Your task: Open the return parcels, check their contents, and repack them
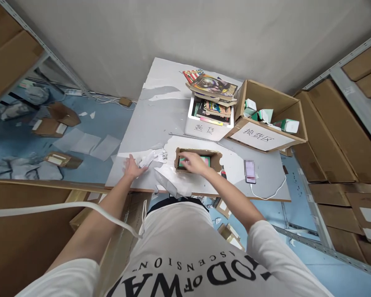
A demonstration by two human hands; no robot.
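My left hand (132, 167) rests on the table at the left with its fingers spread. Its fingertips lie beside a crumpled piece of white paper (153, 156). My right hand (193, 163) reaches over an open brown cardboard box (215, 163), thumb and fingers apart. Inside that box lies a green and pink packet (206, 161), partly covered by the hand. Whether the fingertips touch the packet cannot be made out. Clear plastic wrap (167, 183) lies at the table's front edge. A red and black tool (223, 171) shows by the box's right side.
A white bin (204, 130) holding books and magazines (214, 86) stands at the back. Right of it is a large carton (275, 93) with small boxes inside. A phone (250, 171) on a white cable lies at the right. Shelves of cartons (324, 132) flank the table (160, 111).
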